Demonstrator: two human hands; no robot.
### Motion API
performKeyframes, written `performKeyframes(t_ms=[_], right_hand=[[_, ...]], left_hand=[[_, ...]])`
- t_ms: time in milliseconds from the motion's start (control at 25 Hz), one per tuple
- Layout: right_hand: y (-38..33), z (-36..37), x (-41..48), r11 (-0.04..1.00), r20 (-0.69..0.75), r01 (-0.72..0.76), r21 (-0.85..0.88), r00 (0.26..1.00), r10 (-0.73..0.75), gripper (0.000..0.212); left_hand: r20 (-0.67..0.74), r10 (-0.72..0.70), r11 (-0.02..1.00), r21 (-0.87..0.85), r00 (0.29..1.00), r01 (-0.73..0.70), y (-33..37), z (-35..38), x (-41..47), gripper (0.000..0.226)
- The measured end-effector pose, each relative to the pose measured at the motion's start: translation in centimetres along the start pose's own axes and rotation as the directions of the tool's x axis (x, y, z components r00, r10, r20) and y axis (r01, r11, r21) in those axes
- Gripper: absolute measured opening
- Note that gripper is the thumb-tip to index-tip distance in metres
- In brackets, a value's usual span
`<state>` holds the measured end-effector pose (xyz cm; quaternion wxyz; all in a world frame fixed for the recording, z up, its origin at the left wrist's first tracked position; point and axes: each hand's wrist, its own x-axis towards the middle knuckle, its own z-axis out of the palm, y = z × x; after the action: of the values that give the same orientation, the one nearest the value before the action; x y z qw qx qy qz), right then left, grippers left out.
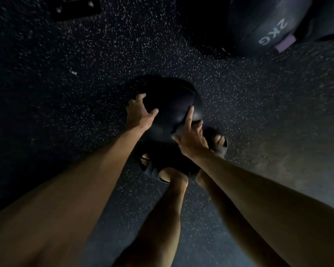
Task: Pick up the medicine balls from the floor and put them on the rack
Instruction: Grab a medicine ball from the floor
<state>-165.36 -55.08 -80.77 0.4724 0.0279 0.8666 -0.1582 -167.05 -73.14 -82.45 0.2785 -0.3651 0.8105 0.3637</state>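
The step in hand is the pick-up of one ball. We hold the black round medicine ball (170, 105) between both hands. The left hand (141, 110) clamps the ball's left flank with spread, curved fingers and the thumb laid over its near face. The right hand (189, 139) takes the opposite, nearer flank, with the index finger straight up the surface and the other fingers curled round the lower edge. The grip is wide and two-sided, with the ball filling the span between the palms.

The ball sits just ahead of the dark slide sandals (219, 145), over the black speckled rubber floor (85, 83). We cannot tell whether it is already clear of the floor or resting on it.

We judge that the next move calls for even inward pressure from both palms, a straight lift, and a turn toward the rack.

The rack is out of view, so its direction is unknown. Beyond the grip and to its right lies a second dark medicine ball marked 2KG (258, 22), cut off by the frame edge. The light is low, so the held ball's markings and underside cannot be made out.
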Motion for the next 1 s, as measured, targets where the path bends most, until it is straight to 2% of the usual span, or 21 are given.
performKeyframes(t_ms=[80, 240, 360, 480, 600, 680, 840, 920, 1000], right_hand=[[-1.1, -2.7, 2.3, 1.0, -0.043, -0.03, 0.003, 0.999, 0.03, 0.106], [-2.5, -8.9, 7.3, 0.996, -0.044, -0.013, -0.092, 0.999, 0.009, 0.101], [-4.0, -11.6, 10.7, 1.0, -0.052, -0.012, 0.021, 0.999, 0.013, 0.093], [-5.3, -13.1, 12.0, 0.989, -0.155, 0.034, 0.143, 0.988, -0.011, 0.08], [-4.7, -13.6, 11.8, 0.974, -0.276, 0.199, 0.107, 0.947, -0.163, 0.074], [-3.8, -13.6, 11.5, 0.956, -0.268, 0.284, 0.067, 0.928, -0.257, 0.078], [-3.6, -13.9, 11.8, 0.936, -0.242, 0.341, 0.091, 0.919, -0.311, 0.087], [-4.6, -14.8, 12.6, 0.935, -0.265, 0.347, 0.071, 0.91, -0.318, 0.085], [-6.3, -16.5, 14.0, 0.944, -0.287, 0.324, 0.071, 0.912, -0.291, 0.079]], left_hand=[[-0.028, 0.061, 0.996, -0.06, 0.998, -0.063, -1.1, 0.8, -1.6, 0.087], [0.053, -0.018, 0.994, -0.104, 0.998, 0.023, -0.7, 3.0, -2.8, 0.12], [-0.002, -0.088, 0.979, -0.187, 0.996, 0.086, 2.7, 3.4, -1.5, 0.115], [-0.062, -0.099, 0.964, -0.252, 0.993, 0.08, 6.1, 1.9, 1.3, 0.113], [-0.109, -0.055, 0.966, -0.257, 0.993, 0.025, 8.9, 0.4, 4.5, 0.113], [-0.145, -0.096, 0.957, -0.284, 0.985, 0.052, 10.9, 0.0, 6.3, 0.107], [-0.225, -0.176, 0.952, -0.286, 0.958, 0.108, 15.0, -1.7, 10.7, 0.096], [-0.264, -0.121, 0.956, -0.291, 0.957, 0.04, 16.2, -3.4, 12.5, 0.09], [-0.304, 0.004, 0.963, -0.256, 0.953, -0.086, 16.4, -4.6, 13.1, 0.085]])
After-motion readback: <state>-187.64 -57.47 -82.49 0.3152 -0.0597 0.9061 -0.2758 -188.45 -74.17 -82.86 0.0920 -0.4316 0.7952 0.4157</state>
